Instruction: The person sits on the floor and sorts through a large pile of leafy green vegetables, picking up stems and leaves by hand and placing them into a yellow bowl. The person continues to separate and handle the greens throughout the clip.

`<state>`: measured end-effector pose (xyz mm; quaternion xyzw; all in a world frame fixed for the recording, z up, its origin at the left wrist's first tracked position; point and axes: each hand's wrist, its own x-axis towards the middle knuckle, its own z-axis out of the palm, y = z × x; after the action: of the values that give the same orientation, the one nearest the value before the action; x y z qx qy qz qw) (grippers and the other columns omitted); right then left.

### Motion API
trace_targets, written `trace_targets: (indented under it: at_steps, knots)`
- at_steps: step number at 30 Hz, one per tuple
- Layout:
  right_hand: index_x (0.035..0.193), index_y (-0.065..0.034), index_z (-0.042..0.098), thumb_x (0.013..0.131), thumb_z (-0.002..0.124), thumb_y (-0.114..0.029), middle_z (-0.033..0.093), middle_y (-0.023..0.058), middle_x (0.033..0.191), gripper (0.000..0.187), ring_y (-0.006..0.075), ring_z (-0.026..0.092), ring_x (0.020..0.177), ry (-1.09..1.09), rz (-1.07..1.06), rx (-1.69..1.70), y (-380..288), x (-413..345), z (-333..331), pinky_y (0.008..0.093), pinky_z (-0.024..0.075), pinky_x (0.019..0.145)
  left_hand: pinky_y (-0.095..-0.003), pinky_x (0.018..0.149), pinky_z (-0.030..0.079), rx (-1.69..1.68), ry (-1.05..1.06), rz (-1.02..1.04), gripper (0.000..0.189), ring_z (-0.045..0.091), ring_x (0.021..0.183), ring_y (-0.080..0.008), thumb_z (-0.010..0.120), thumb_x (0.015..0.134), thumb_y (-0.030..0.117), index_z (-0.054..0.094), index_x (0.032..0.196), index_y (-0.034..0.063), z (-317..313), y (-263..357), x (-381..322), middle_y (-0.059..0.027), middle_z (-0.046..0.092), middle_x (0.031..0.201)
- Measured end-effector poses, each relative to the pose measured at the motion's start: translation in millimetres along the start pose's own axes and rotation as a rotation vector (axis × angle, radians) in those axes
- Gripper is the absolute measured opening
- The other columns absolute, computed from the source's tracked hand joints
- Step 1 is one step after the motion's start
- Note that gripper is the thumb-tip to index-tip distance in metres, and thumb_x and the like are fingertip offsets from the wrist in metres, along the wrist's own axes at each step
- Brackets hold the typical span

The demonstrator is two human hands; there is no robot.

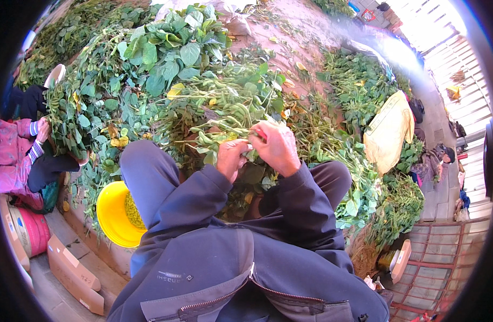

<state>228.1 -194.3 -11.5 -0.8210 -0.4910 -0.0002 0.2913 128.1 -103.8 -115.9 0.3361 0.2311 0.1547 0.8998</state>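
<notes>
My left hand and my right hand meet over my lap, fingertips nearly touching. Both pinch at a green soybean stalk with plump pods, its leafy end spreading to the left. A small red object shows between my right fingers; what it is stays hidden. Beside my left knee stands a yellow plastic bucket, partly covered by my leg. Green bean pods lie inside it. Cut soybean plants are heaped before me.
At the left, a person sits handling plants near a white bucket. Cardboard pieces lie behind on the paving. On the right are a yellowish woven sack, another seated person and a red metal grid.
</notes>
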Motion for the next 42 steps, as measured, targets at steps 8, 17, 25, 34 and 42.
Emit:
trace_targets:
  at_steps: [8,17,25,34,42]
  knots:
    - [0.101,-0.0058,0.075,0.085,0.068,-0.012,0.062,0.0119,0.074,0.019,0.0228,0.059,0.067,-0.032,0.111,0.265,24.3,10.4,-19.6,0.0346,0.0488,0.065,-0.0221,0.044,0.02,0.026,-0.098,-0.058,0.022,0.03,0.047,-0.003,0.057,0.085,0.005,0.072,0.098,-0.0052,-4.8,8.6,-5.7,0.0009,0.056,0.07]
    - [0.103,-0.0017,0.073,0.085,0.07,-0.013,0.052,0.0007,0.066,0.021,0.01,0.05,0.061,-0.038,0.312,0.41,47.3,6.5,-13.8,0.0309,0.0445,0.058,-0.0233,0.045,0.018,-0.018,-0.063,-0.121,0.025,0.026,0.049,-0.0044,0.057,0.082,0.014,0.068,0.097,-0.0023,-11.8,10.2,8.2,0.0007,0.055,0.074]
    - [0.115,-0.0012,0.072,0.094,0.061,-0.011,0.063,-0.0017,0.074,0.025,0.0054,0.048,0.056,-0.267,0.376,0.633,44.2,-10.4,3.9,0.0219,0.0402,0.053,-0.0204,0.044,0.025,-0.205,-0.086,-0.114,0.024,0.037,0.051,-0.0048,0.048,0.097,0.014,0.065,0.104,0.0001,-26.7,5.8,34.3,-0.0029,0.059,0.083]
    - [0.101,-0.0018,0.07,0.092,0.071,-0.015,0.067,0.0005,0.07,0.016,0.0042,0.051,0.054,-0.112,0.38,0.644,47.6,-13.2,15.8,0.0231,0.0384,0.047,-0.016,0.048,0.031,-0.225,-0.162,-0.038,0.046,0.045,0.063,-0.0024,0.05,0.099,0.001,0.051,0.145,-0.0028,-19.2,16.1,32.6,-0.0042,0.064,0.095]
    - [0.101,-0.0013,0.07,0.092,0.073,-0.012,0.068,-0.0003,0.08,0.014,0.0032,0.053,0.062,-0.016,0.399,0.649,55.9,-18.4,28.8,0.0219,0.042,0.053,-0.0163,0.047,0.029,0.05,-0.136,-0.018,0.039,0.042,0.055,-0.0006,0.067,0.098,0.009,0.062,0.134,-0.0029,-2.4,13.0,7.2,-0.0012,0.067,0.088]
